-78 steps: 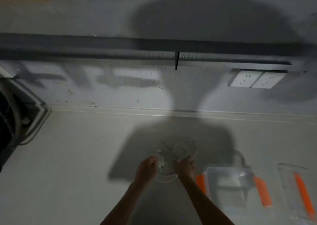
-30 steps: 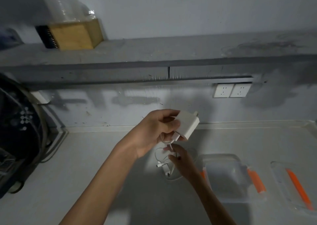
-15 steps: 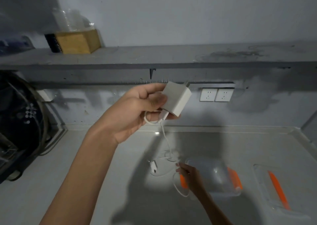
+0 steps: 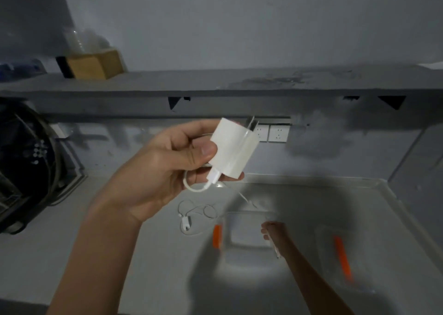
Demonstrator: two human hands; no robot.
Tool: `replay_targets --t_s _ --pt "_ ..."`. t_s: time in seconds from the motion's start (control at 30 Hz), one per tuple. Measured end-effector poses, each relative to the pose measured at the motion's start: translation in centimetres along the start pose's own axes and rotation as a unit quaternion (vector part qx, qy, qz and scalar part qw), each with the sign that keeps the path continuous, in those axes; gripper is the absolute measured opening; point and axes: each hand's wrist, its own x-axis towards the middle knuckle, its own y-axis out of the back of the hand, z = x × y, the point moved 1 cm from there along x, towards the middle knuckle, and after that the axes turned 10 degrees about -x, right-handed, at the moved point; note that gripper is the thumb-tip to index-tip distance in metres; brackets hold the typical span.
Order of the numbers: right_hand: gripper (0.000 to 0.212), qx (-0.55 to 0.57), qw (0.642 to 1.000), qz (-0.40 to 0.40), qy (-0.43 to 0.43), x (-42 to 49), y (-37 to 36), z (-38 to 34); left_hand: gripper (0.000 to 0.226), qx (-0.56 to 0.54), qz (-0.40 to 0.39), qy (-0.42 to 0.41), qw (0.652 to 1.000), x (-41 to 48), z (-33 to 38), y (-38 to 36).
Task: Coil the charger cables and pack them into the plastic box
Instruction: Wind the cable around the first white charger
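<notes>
Left hand (image 4: pixel 165 170) is raised well above the plastic box (image 4: pixel 244 234), gripping a white charger block (image 4: pixel 233 146) between thumb and fingers. Its cable (image 4: pixel 195 188) loops under the block, then runs down toward the box. Right hand (image 4: pixel 275 234) is at the box's right edge, fingers curled on a white bit of that cable, blurred. The box is on the desk (image 4: pixel 167 278), open, with an orange latch (image 4: pixel 217 236) on its left side. A second cable (image 4: pixel 189 218) lies loose just left of the box. Lid (image 4: pixel 342 257) is right of the box.

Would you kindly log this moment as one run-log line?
left hand: grips charger brick, raised | right hand: at plastic box, grip unclear | second cable: loose on counter
</notes>
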Motion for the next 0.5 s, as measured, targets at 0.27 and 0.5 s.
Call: replay_targets --t_s 0.27,0.5 --pt "0.021 -0.237 0.968 0.078 0.024 2.6 6.9 3.3 0.052 0.025 -0.032 -0.052 0.998 -1.7 2.3 -2.6" --pt "0.043 -0.025 0.958 0.048 0.282 -6.0 5.6 -7.4 0.042 0.048 -0.001 -0.052 0.997 3.3 -2.2 -2.8"
